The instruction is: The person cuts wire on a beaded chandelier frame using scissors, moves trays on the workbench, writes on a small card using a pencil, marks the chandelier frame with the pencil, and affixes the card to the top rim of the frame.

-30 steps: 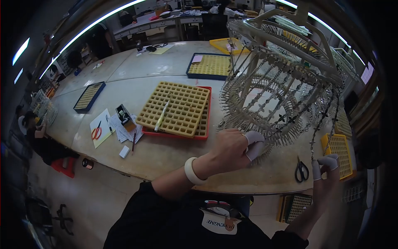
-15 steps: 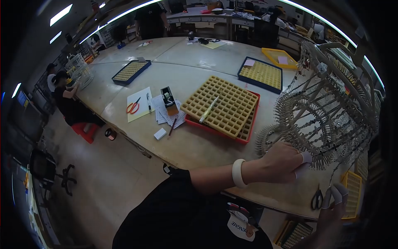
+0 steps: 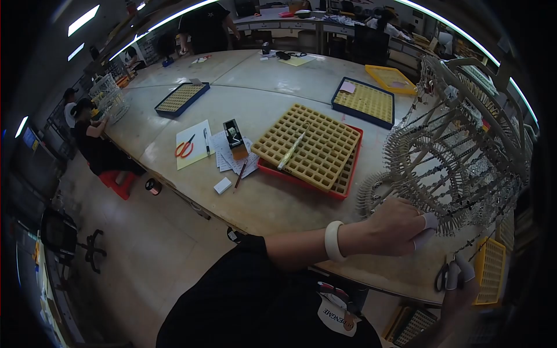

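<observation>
A metal wire rack (image 3: 464,133) with rings of spiky hooks stands at the right, hung with many beaded chains. My left hand (image 3: 391,227), with white finger covers and a white bangle at its wrist, is closed against the rack's lower edge. What its fingertips hold is hidden. Lower right, my right hand (image 3: 460,283), also in finger covers, pinches the end of a thin beaded chain (image 3: 471,242) that slants up toward the rack. Black-handled scissors (image 3: 441,278) lie on the table just beside that hand.
Stacked tan compartment trays (image 3: 307,148) sit in a red tray (image 3: 342,196) left of the rack. Farther off are blue trays (image 3: 364,103) and a yellow tray (image 3: 391,80). Orange-handled scissors (image 3: 185,148) lie on paper. A yellow tray (image 3: 491,271) stands beyond my right hand.
My right hand has moved slightly up and left, and the chain it pinches now slants. My left hand stays in place. A person at the back has shifted left.
</observation>
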A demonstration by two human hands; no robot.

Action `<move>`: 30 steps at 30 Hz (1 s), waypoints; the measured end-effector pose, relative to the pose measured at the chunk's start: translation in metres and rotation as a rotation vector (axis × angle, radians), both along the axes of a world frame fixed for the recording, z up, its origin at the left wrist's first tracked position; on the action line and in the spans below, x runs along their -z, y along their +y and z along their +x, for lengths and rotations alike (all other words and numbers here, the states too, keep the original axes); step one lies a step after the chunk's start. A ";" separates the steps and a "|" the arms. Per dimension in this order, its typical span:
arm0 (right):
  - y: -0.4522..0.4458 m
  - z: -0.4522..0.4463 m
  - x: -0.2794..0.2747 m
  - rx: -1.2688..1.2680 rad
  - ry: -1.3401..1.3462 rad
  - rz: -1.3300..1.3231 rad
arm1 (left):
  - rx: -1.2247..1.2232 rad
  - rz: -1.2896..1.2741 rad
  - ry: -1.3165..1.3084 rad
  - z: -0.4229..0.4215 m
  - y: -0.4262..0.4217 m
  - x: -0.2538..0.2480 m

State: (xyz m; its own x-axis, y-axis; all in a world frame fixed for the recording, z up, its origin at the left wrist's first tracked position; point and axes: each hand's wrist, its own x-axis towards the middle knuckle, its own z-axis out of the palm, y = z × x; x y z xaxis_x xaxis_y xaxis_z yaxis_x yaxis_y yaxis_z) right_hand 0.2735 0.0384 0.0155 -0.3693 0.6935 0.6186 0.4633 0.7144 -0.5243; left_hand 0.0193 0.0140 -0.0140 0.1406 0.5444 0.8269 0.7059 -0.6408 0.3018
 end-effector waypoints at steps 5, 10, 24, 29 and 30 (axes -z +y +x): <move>-0.008 0.010 0.012 -0.017 0.110 -0.162 | 0.012 -0.002 0.021 0.001 0.000 -0.002; -0.013 -0.016 0.001 -0.026 0.218 -0.322 | 0.025 0.033 0.018 0.005 0.002 -0.001; 0.003 0.006 0.022 -0.099 0.313 -0.424 | 0.008 -0.037 0.095 0.006 0.001 0.003; 0.006 -0.011 0.023 0.022 0.315 -0.477 | 0.024 -0.030 0.101 0.010 0.006 0.007; 0.004 -0.016 0.018 0.022 0.315 -0.477 | 0.027 -0.032 0.112 0.010 0.006 0.008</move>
State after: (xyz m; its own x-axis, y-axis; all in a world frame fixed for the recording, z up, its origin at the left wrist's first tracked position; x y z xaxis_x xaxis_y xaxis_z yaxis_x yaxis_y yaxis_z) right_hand 0.2571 0.0422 -0.0025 -0.1996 0.9286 0.3127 0.2443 0.3562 -0.9019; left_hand 0.0294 0.0203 -0.0220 0.2460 0.5654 0.7873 0.7190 -0.6511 0.2430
